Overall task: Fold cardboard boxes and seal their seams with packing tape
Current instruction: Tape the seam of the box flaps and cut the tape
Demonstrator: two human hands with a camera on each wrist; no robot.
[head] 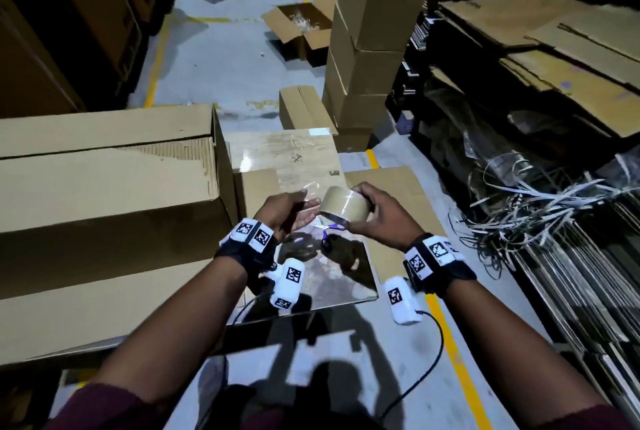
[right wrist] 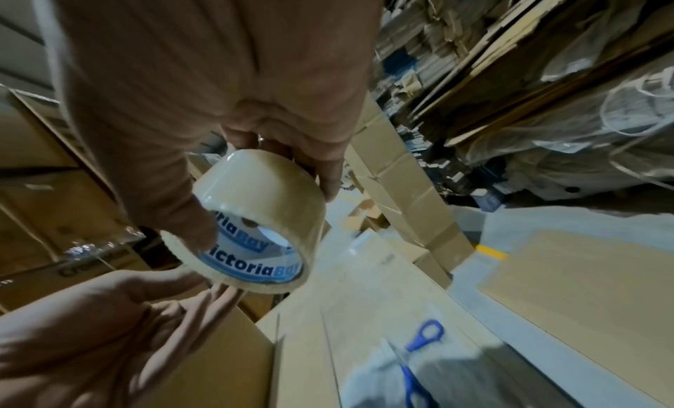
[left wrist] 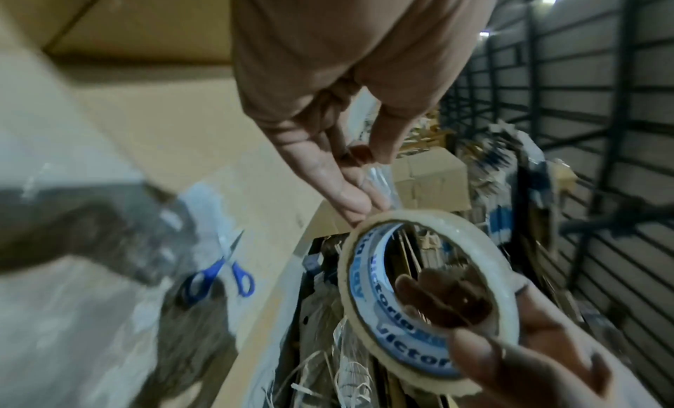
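A roll of tan packing tape point(head: 344, 204) with a blue-printed core is held in the air between both hands. My right hand point(head: 367, 205) grips the roll point(right wrist: 262, 201), thumb in the core and fingers over the outer face. My left hand point(head: 304, 209) is just left of the roll, and its thumb and fingers point(left wrist: 359, 195) pinch a short clear strip pulled off it. Below the hands lies a flat cardboard piece point(head: 294, 156) with a glossy taped surface. Blue-handled scissors point(head: 327, 234) rest on it, also seen as scissors point(left wrist: 218, 273) and scissors point(right wrist: 419, 353).
Large closed cartons point(head: 104, 187) are stacked close on my left. A tall box stack point(head: 370, 31) and an open box point(head: 301, 24) stand ahead in the aisle. Shelves of flat cardboard point(head: 554, 48) and a tangle of strapping point(head: 536, 204) fill the right.
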